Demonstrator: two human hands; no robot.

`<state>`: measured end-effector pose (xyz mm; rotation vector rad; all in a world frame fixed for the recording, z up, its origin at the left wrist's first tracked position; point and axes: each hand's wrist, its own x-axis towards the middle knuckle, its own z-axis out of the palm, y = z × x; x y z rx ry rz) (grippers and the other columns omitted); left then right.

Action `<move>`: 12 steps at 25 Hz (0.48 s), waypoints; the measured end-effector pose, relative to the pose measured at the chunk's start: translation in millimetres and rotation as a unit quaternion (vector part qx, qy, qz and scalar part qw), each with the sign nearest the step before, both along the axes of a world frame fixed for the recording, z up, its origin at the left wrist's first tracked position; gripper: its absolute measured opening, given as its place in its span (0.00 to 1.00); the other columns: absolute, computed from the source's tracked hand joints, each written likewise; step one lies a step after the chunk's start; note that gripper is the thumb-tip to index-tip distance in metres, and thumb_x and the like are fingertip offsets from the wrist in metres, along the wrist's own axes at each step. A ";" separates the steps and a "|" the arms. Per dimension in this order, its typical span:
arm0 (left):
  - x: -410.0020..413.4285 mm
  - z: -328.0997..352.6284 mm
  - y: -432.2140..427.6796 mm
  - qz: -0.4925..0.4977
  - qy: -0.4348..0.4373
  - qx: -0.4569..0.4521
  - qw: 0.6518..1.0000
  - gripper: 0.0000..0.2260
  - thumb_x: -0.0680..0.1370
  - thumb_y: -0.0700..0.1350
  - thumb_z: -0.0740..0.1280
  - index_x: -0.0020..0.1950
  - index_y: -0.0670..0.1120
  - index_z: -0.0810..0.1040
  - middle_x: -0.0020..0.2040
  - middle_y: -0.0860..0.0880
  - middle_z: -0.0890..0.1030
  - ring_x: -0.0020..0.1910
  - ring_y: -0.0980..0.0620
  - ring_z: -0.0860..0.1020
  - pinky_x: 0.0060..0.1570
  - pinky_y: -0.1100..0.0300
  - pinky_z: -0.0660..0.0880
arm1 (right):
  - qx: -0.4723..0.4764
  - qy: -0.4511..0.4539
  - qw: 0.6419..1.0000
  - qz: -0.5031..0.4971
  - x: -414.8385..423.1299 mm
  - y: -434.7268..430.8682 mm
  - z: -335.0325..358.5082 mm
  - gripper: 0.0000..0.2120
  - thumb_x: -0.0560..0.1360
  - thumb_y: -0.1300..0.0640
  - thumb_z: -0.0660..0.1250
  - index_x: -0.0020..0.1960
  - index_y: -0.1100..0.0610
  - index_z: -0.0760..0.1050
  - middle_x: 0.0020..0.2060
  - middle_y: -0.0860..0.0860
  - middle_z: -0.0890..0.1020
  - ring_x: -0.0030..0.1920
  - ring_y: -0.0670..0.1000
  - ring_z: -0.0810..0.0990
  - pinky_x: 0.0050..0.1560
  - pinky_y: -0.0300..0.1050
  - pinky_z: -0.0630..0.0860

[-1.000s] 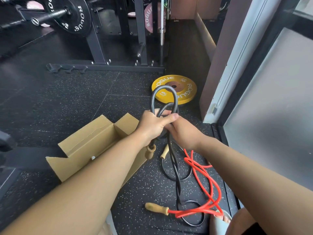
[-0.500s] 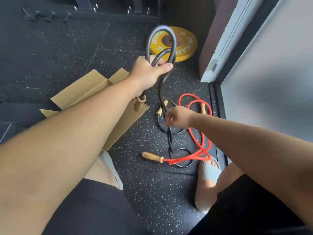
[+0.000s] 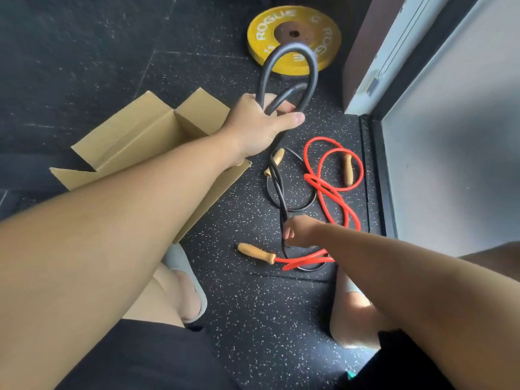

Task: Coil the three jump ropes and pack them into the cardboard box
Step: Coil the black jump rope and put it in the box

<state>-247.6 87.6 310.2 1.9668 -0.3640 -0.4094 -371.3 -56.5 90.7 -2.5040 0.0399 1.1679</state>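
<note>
The left hand (image 3: 261, 125) is clenched round the black jump rope (image 3: 262, 80), thumb laid across the front and fingers wrapped behind, so the grip is fully closed on the gathered strands. Above that fist two loops of the thick, matte rope stand up, one nested inside the other. Below it the rope hangs in two loosely twisted strands down to the right hand (image 3: 302, 232), whose fingers are curled round them in a closed hold (the fingertips themselves are turned away from the camera). Just past the right hand the black rope runs on to the speckled rubber floor (image 3: 253, 319).

Just below the left fist a wooden handle (image 3: 274, 161) lies on the floor beside a thin black ring of rope (image 3: 295, 208); whether that ring belongs to the held rope cannot be told. On the far side of the right hand the red jump rope (image 3: 301, 260) sprawls uncoiled in loose loops, one of its wooden handles just beside that hand.

The cardboard box (image 3: 126, 142) sits open under the left forearm, flaps up. Beyond the raised loops lies a yellow weight plate (image 3: 326, 49).
</note>
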 end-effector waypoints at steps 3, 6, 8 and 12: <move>-3.3 -20.2 -4.7 -0.020 0.015 0.037 0.999 0.07 0.70 0.53 0.77 0.42 0.53 0.82 0.26 0.58 0.73 0.28 0.59 0.72 0.37 0.63 0.71 | -0.007 0.034 0.999 0.025 -4.8 8.4 -16.4 0.14 0.74 0.50 0.72 0.58 0.52 0.80 0.54 0.49 0.84 0.56 0.54 0.82 0.56 0.47 0.78; -5.4 -35.0 -11.0 -0.035 0.029 0.074 0.996 0.07 0.70 0.52 0.77 0.40 0.53 0.81 0.24 0.59 0.73 0.27 0.60 0.72 0.34 0.65 0.70 | -0.006 0.072 0.996 0.052 -14.0 11.5 -31.5 0.31 0.68 0.38 0.77 0.65 0.50 0.76 0.57 0.48 0.82 0.57 0.54 0.80 0.59 0.49 0.77; -4.7 -42.2 -13.7 -0.040 0.023 0.090 0.995 0.07 0.70 0.52 0.77 0.39 0.55 0.80 0.30 0.56 0.78 0.32 0.56 0.77 0.38 0.63 0.74 | -0.006 0.116 0.990 0.079 -21.4 14.8 -42.6 0.45 0.59 0.30 0.78 0.70 0.47 0.71 0.62 0.48 0.79 0.61 0.55 0.78 0.63 0.53 0.76; 2.6 -51.6 -16.7 -0.042 0.026 0.101 0.994 0.07 0.70 0.53 0.78 0.39 0.55 0.81 0.30 0.58 0.78 0.34 0.57 0.78 0.42 0.63 0.75 | -0.035 0.165 0.973 0.157 -34.2 27.5 -56.8 0.46 0.63 0.38 0.79 0.76 0.48 0.65 0.67 0.50 0.77 0.63 0.57 0.79 0.63 0.53 0.76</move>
